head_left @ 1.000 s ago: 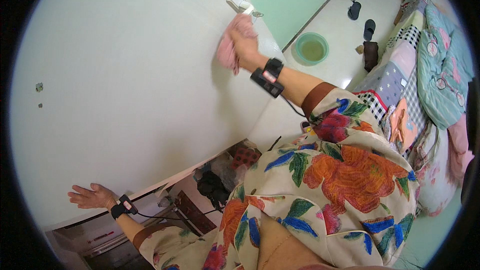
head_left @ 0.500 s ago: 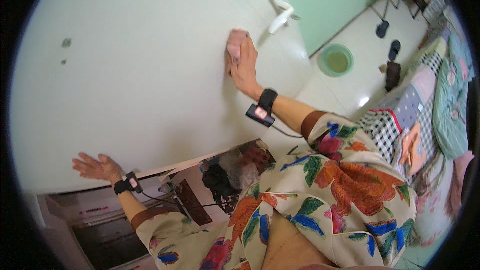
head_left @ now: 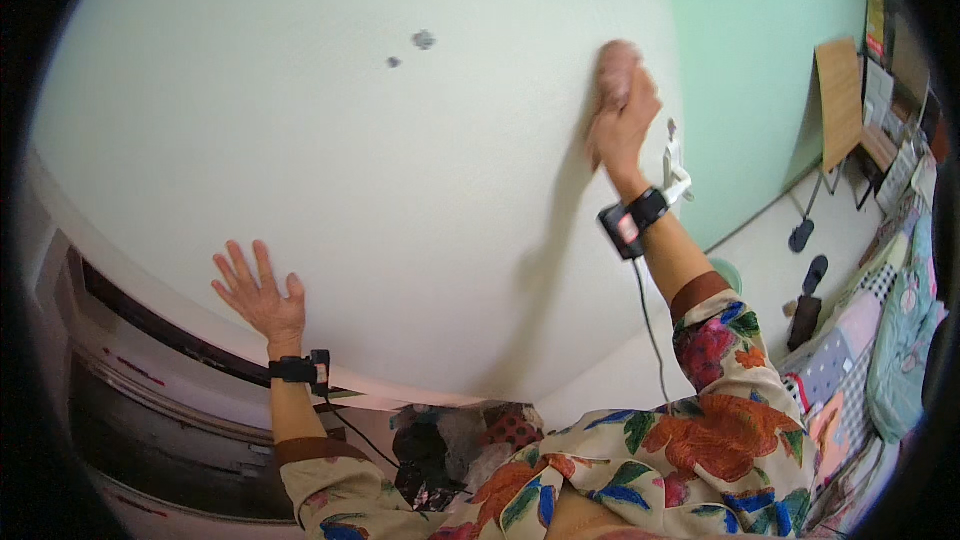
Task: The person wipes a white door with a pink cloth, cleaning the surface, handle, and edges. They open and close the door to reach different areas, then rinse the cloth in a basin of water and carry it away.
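Note:
A broad white door (head_left: 420, 180) fills the middle of the view. Against its upper right part, close to the door's edge, my right hand (head_left: 630, 130) is closed on a bunched pink cloth (head_left: 617, 65); hand and cloth are a little blurred. Just below and right of that wrist is a white door handle (head_left: 676, 170), partly hidden behind the forearm. Lower left, my left hand (head_left: 262, 302) has its fingers spread and holds nothing; it appears to rest on the door. Two small grey marks (head_left: 424, 40) show high on the door.
Beyond the door's edge stands a pale green wall (head_left: 760, 70). A green basin (head_left: 727, 275) peeks out behind my right sleeve. Dark slippers (head_left: 801, 235) lie on the tiled floor, near a bed with patterned covers (head_left: 850, 380). A wooden board (head_left: 840, 105) leans farther back.
My right hand and the cloth have gone up the door toward its edge, above the handle. My left hand is higher on the door, fingers still spread. The view has shifted too.

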Motion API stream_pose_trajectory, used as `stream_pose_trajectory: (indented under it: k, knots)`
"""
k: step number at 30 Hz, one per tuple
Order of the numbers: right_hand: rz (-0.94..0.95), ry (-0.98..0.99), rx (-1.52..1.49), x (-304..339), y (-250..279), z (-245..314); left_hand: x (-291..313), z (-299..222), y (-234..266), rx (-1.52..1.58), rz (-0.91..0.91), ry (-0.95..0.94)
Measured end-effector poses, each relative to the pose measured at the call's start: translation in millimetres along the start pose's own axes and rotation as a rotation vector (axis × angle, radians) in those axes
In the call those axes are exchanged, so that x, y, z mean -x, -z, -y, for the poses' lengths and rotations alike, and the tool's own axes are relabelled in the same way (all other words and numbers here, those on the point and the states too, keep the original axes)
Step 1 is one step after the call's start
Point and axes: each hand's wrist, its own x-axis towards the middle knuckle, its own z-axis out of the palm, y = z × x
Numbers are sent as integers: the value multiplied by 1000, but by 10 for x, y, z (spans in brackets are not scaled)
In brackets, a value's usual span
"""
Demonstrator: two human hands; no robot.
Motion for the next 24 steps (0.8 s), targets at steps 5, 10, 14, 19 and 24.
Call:
stream_pose_trajectory:
  k: [5,10,14,19,24]
  knots:
    - [-209,307,-150,-310,-152,1091,-147,-91,126,-5,-15,15]
    - [399,1294,-59,737,-57,1694,-153,-127,159,11,34,27]
    - [531,1482,50,207,-66,1337,-131,-125,186,76,6,60]
    - [-98,638,37,-1353,-186,981,-135,-148,210,68,26,95]
    - [-61,297,-73,-1930,-434,1869,-124,-143,215,117,-18,120]
